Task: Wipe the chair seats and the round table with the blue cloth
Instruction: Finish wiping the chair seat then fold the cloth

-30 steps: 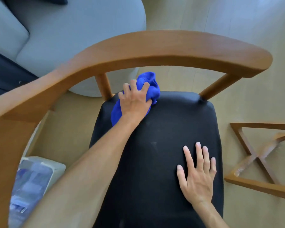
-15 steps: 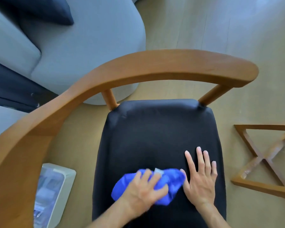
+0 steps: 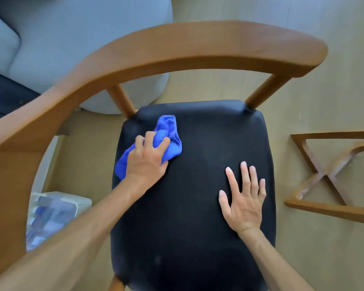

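- Blue cloth [image 3: 168,141]: bunched into a wad, lying on the far-left part of the seat, near the left back post; judged to be bunched so that a thick pad is offered to the surface
- Left hand [image 3: 147,160]: laid over the cloth, fingers curled down into its folds and clamped on it, palm pressing it to the seat; a grip judged suited to dragging the wad without slippage
- Right hand [image 3: 245,203]: laid flat on the right side of the seat, fingers straight and slightly spread, nothing held; judged to be placed there as a brace while the wiping is done
- Chair seat [image 3: 193,227]: black, padded, faint pale marks seen near the front edge; the step in hand is judged to be the wiping of this seat
- Wooden backrest [image 3: 198,47]: curved rail carried on two posts, arching over the far side of the seat
- Grey sofa [image 3: 72,38]: beyond the chair, at upper left
- Wooden frame [image 3: 324,179]: crossed members, on the floor at right; whether it belongs to the round table cannot be told
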`<state>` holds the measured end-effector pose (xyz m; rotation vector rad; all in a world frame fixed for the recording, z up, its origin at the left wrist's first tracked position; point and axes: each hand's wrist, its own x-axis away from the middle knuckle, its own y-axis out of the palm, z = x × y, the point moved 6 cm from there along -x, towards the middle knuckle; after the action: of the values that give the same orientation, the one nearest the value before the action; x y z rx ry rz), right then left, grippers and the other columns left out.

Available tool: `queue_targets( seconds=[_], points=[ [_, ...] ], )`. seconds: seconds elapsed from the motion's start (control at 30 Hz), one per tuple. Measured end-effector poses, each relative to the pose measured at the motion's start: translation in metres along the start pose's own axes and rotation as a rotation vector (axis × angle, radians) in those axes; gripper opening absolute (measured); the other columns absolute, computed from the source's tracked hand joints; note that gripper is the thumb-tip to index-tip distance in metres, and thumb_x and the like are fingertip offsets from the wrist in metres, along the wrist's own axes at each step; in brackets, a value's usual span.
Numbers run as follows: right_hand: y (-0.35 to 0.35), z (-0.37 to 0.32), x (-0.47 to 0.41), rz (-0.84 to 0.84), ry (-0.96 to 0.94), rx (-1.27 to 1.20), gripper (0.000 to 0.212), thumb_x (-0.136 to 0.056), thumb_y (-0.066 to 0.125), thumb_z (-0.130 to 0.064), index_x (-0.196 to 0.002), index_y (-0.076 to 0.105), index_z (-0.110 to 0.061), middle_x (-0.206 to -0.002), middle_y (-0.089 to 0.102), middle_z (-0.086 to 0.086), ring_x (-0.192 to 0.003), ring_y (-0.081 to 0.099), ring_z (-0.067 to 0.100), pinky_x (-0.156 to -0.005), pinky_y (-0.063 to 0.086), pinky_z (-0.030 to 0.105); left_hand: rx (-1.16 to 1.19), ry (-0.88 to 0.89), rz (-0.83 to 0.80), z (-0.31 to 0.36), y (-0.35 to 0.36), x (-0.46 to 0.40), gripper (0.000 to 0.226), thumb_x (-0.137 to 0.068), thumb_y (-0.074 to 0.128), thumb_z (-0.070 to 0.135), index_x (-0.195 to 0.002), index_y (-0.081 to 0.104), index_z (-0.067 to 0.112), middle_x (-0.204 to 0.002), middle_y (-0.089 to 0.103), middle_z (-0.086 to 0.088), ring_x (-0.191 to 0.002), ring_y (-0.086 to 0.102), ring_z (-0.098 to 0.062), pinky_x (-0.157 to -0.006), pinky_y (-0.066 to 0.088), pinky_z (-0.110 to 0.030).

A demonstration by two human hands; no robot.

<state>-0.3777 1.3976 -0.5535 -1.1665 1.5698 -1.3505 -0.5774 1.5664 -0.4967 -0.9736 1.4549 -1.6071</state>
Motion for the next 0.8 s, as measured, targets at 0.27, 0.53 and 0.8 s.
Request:
queue_targets(
  seconds=[0.27, 0.53, 0.8],
  points=[
    [-0.013, -0.002, 0.001, -0.117, 0.036, -0.082, 0.057, -0.089, 0.041, -0.042, -0.143, 0.044, -0.022, -0.156, 0.025, 0.011, -0.145, 0.016, 0.030, -0.115, 0.014, 0.056, 0.055, 0.720, -0.723, 0.085, 0.024, 0.216, 0.057, -0.033, 0.077, 0.046, -0.085, 0.057, 0.036, -0.092, 0.064, -0.002, -0.075, 0.063, -0.022, -0.041, 0.043, -0.020],
    [-0.045, 0.003, 0.000, -0.193, 0.014, -0.388, 0.050, -0.094, 0.056, -0.026, -0.142, 0.044, -0.022, -0.156, 0.026, 0.002, -0.146, 0.015, 0.023, -0.118, 0.012, 0.044, -0.001, 0.816, -0.630, 0.097, 0.001, 0.189, 0.050, -0.047, 0.075, 0.044, -0.091, 0.053, 0.031, -0.094, 0.059, -0.001, -0.071, 0.055, -0.018, -0.041, 0.040, -0.020],
    [-0.074, 0.034, -0.014, 0.009, 0.339, -0.748, 0.041, -0.099, 0.042, -0.020, -0.140, 0.046, -0.018, -0.151, 0.033, -0.003, -0.139, 0.025, 0.009, -0.116, 0.020, 0.032, 0.156, 0.142, -0.092, 0.128, -0.033, -0.026, 0.055, -0.074, 0.070, 0.034, -0.124, 0.054, 0.019, -0.125, 0.048, -0.016, -0.099, 0.048, -0.035, -0.061, 0.045, -0.035]
  ],
)
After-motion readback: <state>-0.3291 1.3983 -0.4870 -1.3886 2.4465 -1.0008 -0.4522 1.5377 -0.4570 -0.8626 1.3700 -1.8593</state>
